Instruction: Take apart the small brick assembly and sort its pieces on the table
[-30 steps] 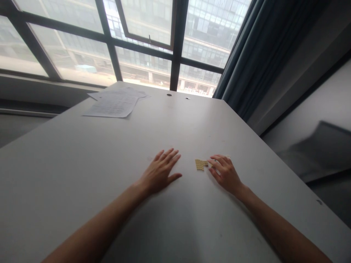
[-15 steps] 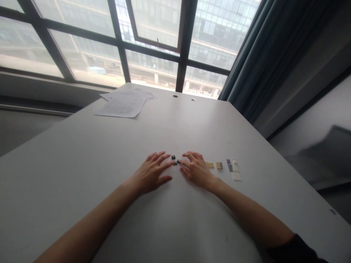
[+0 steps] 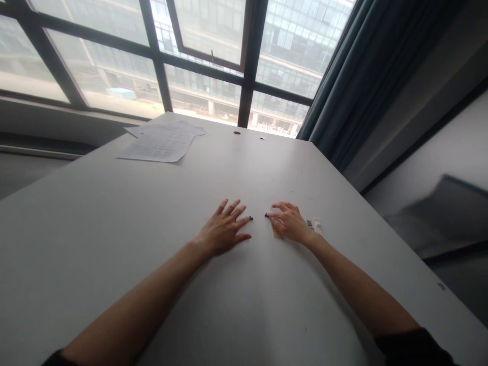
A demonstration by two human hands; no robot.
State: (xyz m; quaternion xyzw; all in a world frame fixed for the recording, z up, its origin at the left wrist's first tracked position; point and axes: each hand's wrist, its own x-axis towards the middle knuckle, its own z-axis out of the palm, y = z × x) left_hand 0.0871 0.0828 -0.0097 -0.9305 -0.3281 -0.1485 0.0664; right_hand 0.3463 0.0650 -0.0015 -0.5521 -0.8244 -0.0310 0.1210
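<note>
My left hand (image 3: 226, 229) lies low over the white table (image 3: 213, 310) with its fingers spread. Its index fingertip touches or nearly touches a small black building brick (image 3: 250, 218). My right hand (image 3: 288, 221) has its fingers curled, and another small black brick (image 3: 266, 215) is at its index fingertip and thumb. How firmly they grip it is hard to see. Tan studded bricks (image 3: 276, 230) lie beneath and beside that hand, partly covered. Grey bricks (image 3: 310, 224) and white bricks (image 3: 317, 225) show just past the right wrist.
Printed papers (image 3: 156, 145) lie at the far left of the table. Two round spots, one a dark hole (image 3: 237, 133), are near the far edge. A window (image 3: 208, 86) and a dark blue curtain (image 3: 335, 96) stand behind the table.
My right hand has moved away from my left, taking a small black brick to the right. The tan bricks are now more covered by it. The camera view has shifted slightly.
</note>
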